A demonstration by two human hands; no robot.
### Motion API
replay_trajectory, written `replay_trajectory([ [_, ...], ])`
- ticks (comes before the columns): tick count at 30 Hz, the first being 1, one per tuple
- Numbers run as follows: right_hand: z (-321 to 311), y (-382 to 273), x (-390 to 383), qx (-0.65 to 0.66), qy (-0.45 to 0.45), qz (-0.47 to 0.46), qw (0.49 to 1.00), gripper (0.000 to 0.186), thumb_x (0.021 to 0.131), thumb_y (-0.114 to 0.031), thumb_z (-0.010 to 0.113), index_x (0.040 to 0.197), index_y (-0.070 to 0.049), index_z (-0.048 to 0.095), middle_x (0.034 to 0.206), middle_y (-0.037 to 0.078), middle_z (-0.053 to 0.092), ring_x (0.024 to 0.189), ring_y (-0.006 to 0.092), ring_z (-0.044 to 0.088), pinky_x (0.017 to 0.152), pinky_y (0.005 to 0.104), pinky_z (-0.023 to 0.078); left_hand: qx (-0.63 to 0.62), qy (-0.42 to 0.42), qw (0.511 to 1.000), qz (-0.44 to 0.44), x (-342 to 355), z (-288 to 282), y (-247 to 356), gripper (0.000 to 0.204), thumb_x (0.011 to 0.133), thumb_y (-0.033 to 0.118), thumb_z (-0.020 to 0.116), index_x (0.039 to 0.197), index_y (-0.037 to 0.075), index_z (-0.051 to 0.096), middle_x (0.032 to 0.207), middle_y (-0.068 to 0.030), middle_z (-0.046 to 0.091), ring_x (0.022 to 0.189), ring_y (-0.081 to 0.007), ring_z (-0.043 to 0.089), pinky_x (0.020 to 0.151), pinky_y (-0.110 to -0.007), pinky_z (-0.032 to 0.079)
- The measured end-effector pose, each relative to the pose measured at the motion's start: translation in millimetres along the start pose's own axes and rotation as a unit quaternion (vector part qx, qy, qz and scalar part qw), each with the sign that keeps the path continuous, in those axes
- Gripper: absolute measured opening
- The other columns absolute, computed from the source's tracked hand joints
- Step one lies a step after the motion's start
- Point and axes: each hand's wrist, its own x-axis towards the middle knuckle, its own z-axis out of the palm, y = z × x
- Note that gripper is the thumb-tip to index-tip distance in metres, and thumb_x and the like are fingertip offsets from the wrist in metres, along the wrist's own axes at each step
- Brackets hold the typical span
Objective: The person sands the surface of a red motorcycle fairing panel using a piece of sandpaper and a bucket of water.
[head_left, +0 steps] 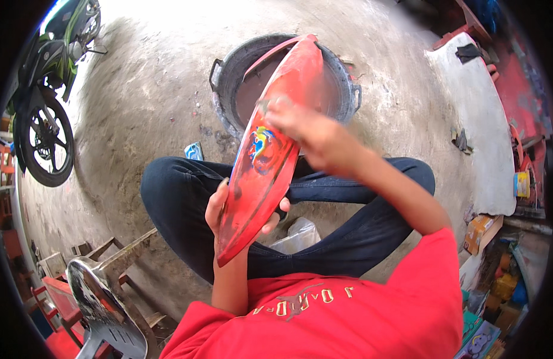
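Note:
A long, tapering red plastic panel (pixel 276 161), which looks like a motorcycle body panel, is held up at a slant over my lap. It carries a blue, yellow and white swirl, and dark worn patches show near its lower end. My left hand (pixel 217 206) grips the lower part from beneath, thumb on the left edge and fingertips round the right. Blurred by motion, my right hand (pixel 303 131) presses its closed fingers on the panel's upper half; a small greyish thing shows at the fingertips, too smeared to name. The panel's far end overhangs a dark round tub (pixel 228 110) of murky brownish water.
A motorcycle (pixel 46 119) stands at the left. A blue-and-white packet (pixel 193 151) lies on the floor by my left knee, and a clear plastic bag (pixel 297 236) between my legs. A worn chair (pixel 109 299) is at lower left; a cardboard box (pixel 480 233) sits at right.

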Motion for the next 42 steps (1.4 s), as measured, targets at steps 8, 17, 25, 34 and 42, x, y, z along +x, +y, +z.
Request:
replay_trajectory([
  [8, 7.9, 9.4, 5.8, 0.052, 0.016, 0.024, 0.998, 0.048, 0.099, 0.002, 0.054, 0.146, -0.005, 0.054, 0.15, 0.02, 0.056, 0.141, 0.0366, 0.053, 0.116, 0.0456, 0.045, -0.058, 0.148, 0.986, 0.058, 41.1, 24.2, -8.7, 0.093, 0.1, 0.068, 0.05, 0.164, 0.005, 0.027, 0.164, -0.0267, 0.036, 0.149, -0.0562, 0.032, 0.121, -0.074, 0.021],
  [17, 6.7, 19.5, 7.5, 0.04, 0.017, 0.001, 0.999, 0.045, 0.093, -0.001, 0.054, 0.138, 0.001, 0.061, 0.14, 0.021, 0.064, 0.135, 0.0331, 0.059, 0.117, 0.042, 0.046, -0.216, 0.129, 0.968, -0.012, 81.8, -7.8, -0.2, 0.063, 0.103, 0.052, 0.052, 0.146, 0.006, 0.055, 0.145, -0.0234, 0.057, 0.127, -0.0472, 0.054, 0.089, -0.049, 0.055],
  [25, 4.8, 16.4, -4.2, -0.015, -0.005, -0.002, 1.0, 0.05, 0.092, -0.001, 0.052, 0.142, 0.004, 0.057, 0.146, 0.021, 0.06, 0.138, 0.034, 0.057, 0.119, 0.0432, 0.044, -0.135, 0.145, 0.98, 0.003, 54.6, -2.7, -10.4, 0.066, 0.103, 0.053, 0.052, 0.152, 0.01, 0.05, 0.145, -0.0226, 0.057, 0.124, -0.048, 0.054, 0.08, -0.049, 0.056],
  [34, 14.0, 26.8, -5.9, 0.0, 0.0, -0.03, 1.0, 0.046, 0.093, 0.0, 0.053, 0.138, 0.002, 0.06, 0.139, 0.025, 0.063, 0.133, 0.0356, 0.06, 0.115, 0.0429, 0.048, -0.198, 0.12, 0.972, 0.039, 58.2, -12.8, -20.8, 0.079, 0.105, 0.06, 0.049, 0.16, 0.004, 0.037, 0.155, -0.0262, 0.048, 0.139, -0.0539, 0.046, 0.113, -0.067, 0.039],
  [42, 15.9, 27.7, -4.5, -0.026, -0.004, -0.03, 0.999, 0.053, 0.093, -0.004, 0.057, 0.146, -0.005, 0.053, 0.142, 0.018, 0.062, 0.134, 0.0335, 0.059, 0.112, 0.0431, 0.048, -0.129, 0.159, 0.978, 0.038, 58.2, -10.9, -16.2, 0.07, 0.103, 0.053, 0.055, 0.157, 0.01, 0.043, 0.16, -0.0205, 0.042, 0.144, -0.0532, 0.037, 0.097, -0.056, 0.052],
])
